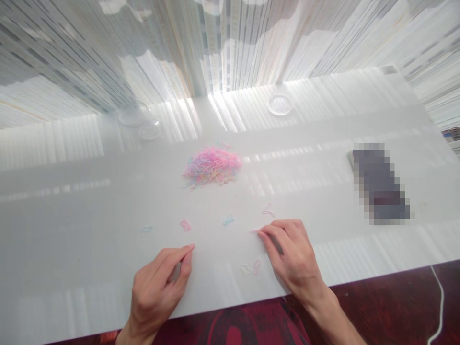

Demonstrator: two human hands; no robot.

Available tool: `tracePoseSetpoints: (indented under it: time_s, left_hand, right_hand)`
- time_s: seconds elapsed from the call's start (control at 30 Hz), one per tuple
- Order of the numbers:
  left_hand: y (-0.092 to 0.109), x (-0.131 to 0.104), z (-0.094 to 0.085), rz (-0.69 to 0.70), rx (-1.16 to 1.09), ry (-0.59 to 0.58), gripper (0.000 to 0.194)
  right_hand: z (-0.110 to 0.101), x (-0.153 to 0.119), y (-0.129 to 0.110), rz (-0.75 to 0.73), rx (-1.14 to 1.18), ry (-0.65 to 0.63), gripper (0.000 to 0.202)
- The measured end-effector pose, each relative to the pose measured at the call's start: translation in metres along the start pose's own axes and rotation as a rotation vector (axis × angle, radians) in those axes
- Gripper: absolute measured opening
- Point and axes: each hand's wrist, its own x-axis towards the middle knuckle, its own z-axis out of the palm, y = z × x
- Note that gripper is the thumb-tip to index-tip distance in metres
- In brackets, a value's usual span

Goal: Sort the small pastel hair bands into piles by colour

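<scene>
A pile of thin pastel bands lies at the middle of the white table. In front of it are small separate bands: a pale blue one, a pink one, another blue one and a pale pink one. My right hand pinches a small pink band between thumb and index finger, above the table. My left hand is closed in a pinch to the left; anything between its fingertips is too small to make out. A whitish band and a pink loop lie between my hands.
A blurred-out dark phone-like object lies on the white table at the right. Clear round dishes stand near the back edge, before striped curtains. A white cable hangs at the lower right.
</scene>
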Motion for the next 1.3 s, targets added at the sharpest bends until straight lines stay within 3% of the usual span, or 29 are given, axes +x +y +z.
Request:
tracePoseSetpoints:
  time_s: [0.23,0.53,0.87,0.97,1.17,1.3]
  left_hand:
    - [-0.009,-0.012,-0.004,-0.034,-0.015,0.114,0.012]
    - [-0.011,-0.016,-0.002,-0.109,-0.084,0.186,0.013]
    - [-0.016,-0.022,0.001,-0.117,-0.168,0.203,0.012]
    - [-0.016,-0.023,0.001,-0.124,-0.182,0.207,0.013]
    - [-0.016,-0.025,0.001,-0.119,-0.197,0.207,0.014]
    - [-0.017,-0.026,0.003,-0.144,-0.211,0.219,0.014]
  right_hand:
    - [-0.017,0.007,0.028,0.020,-0.174,0.218,0.006]
    - [-0.014,0.014,0.045,0.139,-0.230,0.241,0.017]
    - [-0.017,0.010,0.044,0.100,-0.193,0.304,0.016]
    - [-0.016,0.013,0.040,-0.025,-0.199,0.238,0.017]
    - [-0.025,0.037,0.035,-0.258,-0.240,-0.119,0.025]
    - [-0.029,0.050,0.031,-0.310,-0.246,-0.188,0.020]
